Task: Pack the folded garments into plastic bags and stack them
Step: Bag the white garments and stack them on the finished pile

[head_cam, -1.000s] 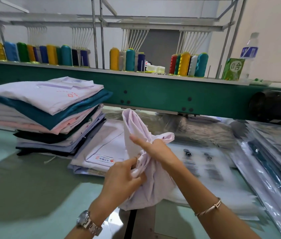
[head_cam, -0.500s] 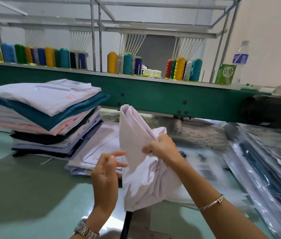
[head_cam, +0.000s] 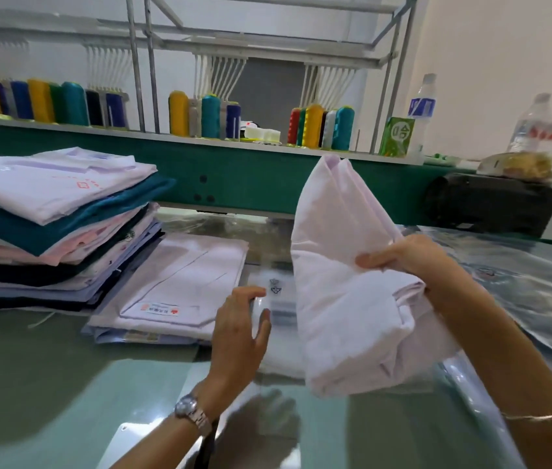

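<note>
On the green worktable (head_cam: 48, 384), seen from the head camera, the person stands between folding and bagging. The right hand (head_cam: 406, 262) has fingers and thumb curled tight round a pale lilac folded garment (head_cam: 345, 299) and holds it on end above the table, its top corner pointing toward the shelf of thread cones (head_cam: 210, 116). The left hand (head_cam: 241, 330) is spread, fingers loose and nearly straight, with nothing in it. It hovers at a clear plastic bag (head_cam: 276, 301) lying flat just beside the garment, and I cannot tell whether the fingertips touch the film.

To my eye the step in hand is getting that bag open. The next move calls for the left hand to find and lift the bag's mouth so the garment can slide in lower edge first, without its folds slipping.

The garment looks thin and soft, bunched where it is gripped, with layered folds showing at the top. To the left lie a flat folded shirt (head_cam: 180, 286) and, beyond it, a tall stack of folded garments (head_cam: 55, 225), all unbagged.
</note>
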`<state>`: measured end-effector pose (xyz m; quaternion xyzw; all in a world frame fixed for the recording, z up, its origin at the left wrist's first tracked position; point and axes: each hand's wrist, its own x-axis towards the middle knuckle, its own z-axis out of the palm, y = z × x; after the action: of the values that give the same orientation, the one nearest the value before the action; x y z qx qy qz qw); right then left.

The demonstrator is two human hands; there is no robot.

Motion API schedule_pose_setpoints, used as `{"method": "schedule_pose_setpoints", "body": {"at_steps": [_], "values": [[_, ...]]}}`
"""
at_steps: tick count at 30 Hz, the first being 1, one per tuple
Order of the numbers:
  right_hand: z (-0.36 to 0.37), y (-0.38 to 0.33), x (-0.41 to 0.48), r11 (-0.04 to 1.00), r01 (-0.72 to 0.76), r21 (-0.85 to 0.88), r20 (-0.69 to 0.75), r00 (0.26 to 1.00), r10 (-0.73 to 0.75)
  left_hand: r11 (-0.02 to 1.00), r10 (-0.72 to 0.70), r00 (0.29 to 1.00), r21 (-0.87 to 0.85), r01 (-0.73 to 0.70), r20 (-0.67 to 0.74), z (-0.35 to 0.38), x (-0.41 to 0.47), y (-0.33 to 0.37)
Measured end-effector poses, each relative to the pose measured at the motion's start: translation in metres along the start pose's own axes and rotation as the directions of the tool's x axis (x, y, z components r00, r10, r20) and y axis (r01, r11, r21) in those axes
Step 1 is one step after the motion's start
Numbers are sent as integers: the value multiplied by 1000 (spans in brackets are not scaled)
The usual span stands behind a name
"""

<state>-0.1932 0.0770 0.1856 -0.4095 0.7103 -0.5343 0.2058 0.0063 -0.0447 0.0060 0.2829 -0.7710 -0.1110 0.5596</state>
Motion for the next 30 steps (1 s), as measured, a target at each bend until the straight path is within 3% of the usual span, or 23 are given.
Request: {"method": "schedule_pose_setpoints", "body": {"at_steps": [2,3,5,6,8,14,23,30], "values": [[-18,5,-8,999,-27,-22,-41,999,26,984,174,968,-1,-177,179,13,7,3],[-26,7,-12,999,-34,-34,-57,998,32,971,227,914,-5,-239,336,21,9,4],[-39,12,-21,998,-23,-63,-77,997,18,938,213,725,71,-340,655,34,10,6],[-43,15,-25,996,-18,-82,-80,997,11,914,167,642,126,-385,749,41,9,4],[-51,24,-32,990,-4,-140,-92,996,-9,894,104,570,175,-413,815,50,7,1],[-60,52,-44,974,-60,-220,-125,992,33,931,108,652,153,-330,751,53,11,-4],[-53,57,-53,954,-62,-295,-128,992,25,974,120,641,37,-225,758,47,21,-6],[-51,56,-60,965,-78,-249,-92,994,57,1000,-30,785,16,26,619,43,20,-10]]}}
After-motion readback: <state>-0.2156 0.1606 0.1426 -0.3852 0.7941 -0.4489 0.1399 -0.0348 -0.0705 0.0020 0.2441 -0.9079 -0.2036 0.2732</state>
